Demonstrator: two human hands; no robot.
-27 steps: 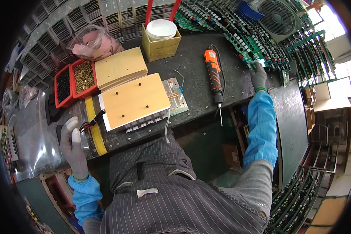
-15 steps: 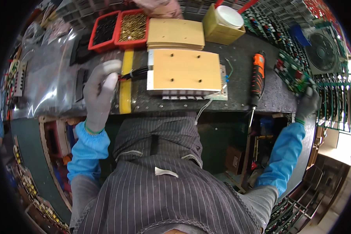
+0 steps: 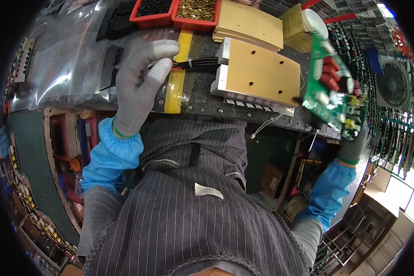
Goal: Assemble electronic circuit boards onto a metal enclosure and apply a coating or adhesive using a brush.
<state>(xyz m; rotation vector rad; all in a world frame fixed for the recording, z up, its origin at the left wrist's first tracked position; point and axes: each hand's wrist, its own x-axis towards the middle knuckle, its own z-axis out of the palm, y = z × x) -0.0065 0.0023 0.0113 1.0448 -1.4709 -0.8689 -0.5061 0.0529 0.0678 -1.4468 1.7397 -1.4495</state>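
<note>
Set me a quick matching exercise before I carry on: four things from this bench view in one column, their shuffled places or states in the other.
Things:
1. Left hand
2. Right hand
3. Brass-coloured pieces
4. Yellow strip

Places or states:
A. heaped in a red bin
B. gripping a green circuit board
C. on the dark bench top, with black wires crossing over it
D. holding the ends of those wires

Right pairs: 1-D, 2-B, 3-A, 4-C.
</note>
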